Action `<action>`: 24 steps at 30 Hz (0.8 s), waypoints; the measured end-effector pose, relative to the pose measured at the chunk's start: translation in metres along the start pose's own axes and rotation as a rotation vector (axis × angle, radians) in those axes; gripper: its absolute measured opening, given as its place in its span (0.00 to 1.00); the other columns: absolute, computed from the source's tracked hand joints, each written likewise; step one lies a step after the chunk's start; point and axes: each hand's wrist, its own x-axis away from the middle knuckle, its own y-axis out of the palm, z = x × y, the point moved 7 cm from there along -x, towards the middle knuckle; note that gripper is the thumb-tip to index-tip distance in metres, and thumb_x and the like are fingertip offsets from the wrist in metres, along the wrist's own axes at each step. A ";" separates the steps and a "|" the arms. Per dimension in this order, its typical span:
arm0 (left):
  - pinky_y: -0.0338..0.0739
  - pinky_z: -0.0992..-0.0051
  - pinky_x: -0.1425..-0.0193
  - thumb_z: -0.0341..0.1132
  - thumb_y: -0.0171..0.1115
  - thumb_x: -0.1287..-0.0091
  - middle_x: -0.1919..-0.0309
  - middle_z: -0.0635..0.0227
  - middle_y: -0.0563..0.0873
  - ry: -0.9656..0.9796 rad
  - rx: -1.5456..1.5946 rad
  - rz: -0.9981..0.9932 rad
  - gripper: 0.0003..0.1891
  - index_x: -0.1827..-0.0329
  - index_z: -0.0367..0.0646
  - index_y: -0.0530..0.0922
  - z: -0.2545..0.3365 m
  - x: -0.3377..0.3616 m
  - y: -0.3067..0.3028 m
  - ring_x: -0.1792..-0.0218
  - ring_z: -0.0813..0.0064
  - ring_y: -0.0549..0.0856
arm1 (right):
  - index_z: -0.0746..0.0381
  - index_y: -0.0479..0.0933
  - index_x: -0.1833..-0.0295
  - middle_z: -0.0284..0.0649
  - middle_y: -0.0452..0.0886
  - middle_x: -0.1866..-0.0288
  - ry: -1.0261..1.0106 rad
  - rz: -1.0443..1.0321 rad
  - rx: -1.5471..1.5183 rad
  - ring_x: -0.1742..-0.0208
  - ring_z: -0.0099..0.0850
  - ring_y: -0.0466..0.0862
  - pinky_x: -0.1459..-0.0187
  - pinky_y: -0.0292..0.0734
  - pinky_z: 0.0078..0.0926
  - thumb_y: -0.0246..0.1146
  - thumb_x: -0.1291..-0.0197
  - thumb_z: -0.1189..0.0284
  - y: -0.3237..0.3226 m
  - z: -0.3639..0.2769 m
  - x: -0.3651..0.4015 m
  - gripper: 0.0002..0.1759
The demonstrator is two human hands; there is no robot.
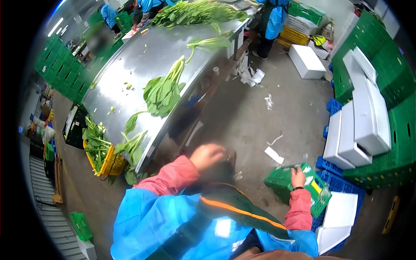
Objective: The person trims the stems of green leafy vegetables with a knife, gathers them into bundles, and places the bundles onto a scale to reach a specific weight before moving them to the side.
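Green crate (282,185) is sitting tilted on the floor at the person's right side, touching the stacked blue crates (342,185). The right hand (298,177) is resting on the crate's upper rim, its grip pressing down over the edge. The left hand (208,157) is hovering near the edge of the steel surface (143,65). Its fingers are appearing curled, but blur is making it impossible to tell whether the grip is pinching anything.

Judging from this, the step in hand is taking hold of the crate. Lifting it would call for a second hold on the opposite rim.

Leafy greens (164,91) are lying on the surface, and more are filling a yellow crate (110,164) below it. White foam boxes (359,125) are standing against the green stacks, and a foam lid (340,210) is lying just beside the crate, crowding that side. Paper scraps (274,154) are littering the floor. A co-worker (273,19) is standing at the far end.
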 end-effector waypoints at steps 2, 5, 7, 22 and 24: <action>0.79 0.65 0.46 0.32 0.63 0.37 0.56 0.55 0.86 -0.042 0.021 0.124 0.11 0.54 0.40 0.83 -0.043 -0.071 -0.030 0.52 0.57 0.85 | 0.62 0.80 0.53 0.55 0.83 0.63 -0.092 -0.056 0.033 0.59 0.55 0.83 0.56 0.77 0.49 0.62 0.38 0.60 0.016 -0.042 -0.052 0.17; 0.79 0.66 0.46 0.32 0.63 0.36 0.56 0.57 0.87 -0.079 0.016 0.306 0.11 0.54 0.40 0.84 -0.105 -0.190 -0.085 0.52 0.59 0.86 | 0.61 0.79 0.53 0.55 0.83 0.64 -0.142 -0.143 0.141 0.63 0.56 0.83 0.60 0.77 0.53 0.62 0.39 0.59 0.066 -0.045 -0.102 0.17; 0.78 0.67 0.45 0.33 0.62 0.36 0.56 0.58 0.87 -0.067 -0.059 0.439 0.11 0.53 0.41 0.83 -0.133 -0.266 -0.122 0.52 0.59 0.85 | 0.64 0.78 0.55 0.58 0.82 0.66 -0.074 -0.324 0.254 0.62 0.57 0.83 0.58 0.78 0.55 0.61 0.40 0.62 0.093 -0.041 -0.111 0.16; 0.73 0.59 0.39 0.36 0.68 0.45 0.50 0.53 0.81 -0.251 -0.452 0.627 0.33 0.34 0.42 0.70 -0.372 -0.683 -0.214 0.45 0.51 0.78 | 0.64 0.82 0.58 0.56 0.84 0.61 0.322 -0.645 0.230 0.56 0.54 0.84 0.52 0.78 0.48 0.62 0.42 0.55 0.150 -0.008 -0.453 0.21; 0.75 0.59 0.43 0.40 0.67 0.45 0.50 0.56 0.81 -0.386 -0.478 0.522 0.34 0.32 0.47 0.70 -0.401 -0.695 -0.208 0.48 0.52 0.79 | 0.64 0.82 0.58 0.56 0.84 0.61 0.227 -0.593 0.237 0.56 0.54 0.84 0.52 0.78 0.47 0.62 0.42 0.55 0.149 -0.020 -0.548 0.22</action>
